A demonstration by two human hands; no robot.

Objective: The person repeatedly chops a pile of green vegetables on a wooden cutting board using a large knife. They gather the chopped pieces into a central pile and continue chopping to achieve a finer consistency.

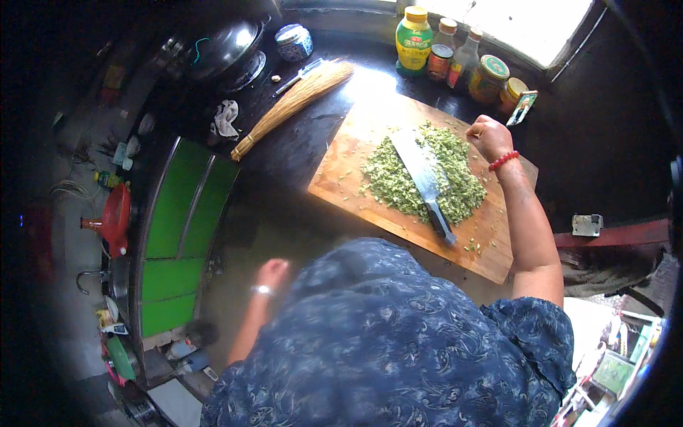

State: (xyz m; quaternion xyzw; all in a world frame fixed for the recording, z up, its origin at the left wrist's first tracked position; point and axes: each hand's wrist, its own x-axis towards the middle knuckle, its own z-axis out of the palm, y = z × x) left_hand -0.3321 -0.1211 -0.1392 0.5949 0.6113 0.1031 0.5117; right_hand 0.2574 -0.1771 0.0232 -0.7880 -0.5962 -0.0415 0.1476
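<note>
A wooden cutting board [341, 179] lies on the dark counter in front of me. Finely chopped green vegetable [384, 187] is heaped on it, and a kitchen knife [416, 168] rests flat across the heap, its black handle towards me. Over the board's right side, my right hand [490, 137] is raised with curled fingers; whether something small is pinched in them is unclear. A red bead bracelet is on that wrist. My left hand [273, 275] hangs low beside my body, away from the counter, blurred, with a pale band at the wrist.
Behind the board stand a green-and-yellow bottle [414, 42], glass bottles [465, 56] and lidded jars [489, 79]. A small printed packet [522, 108] is near my right hand. Left are a straw brush [293, 107], a crumpled cloth [226, 118], a blue-and-white jar [294, 42] and a lidded wok [224, 50].
</note>
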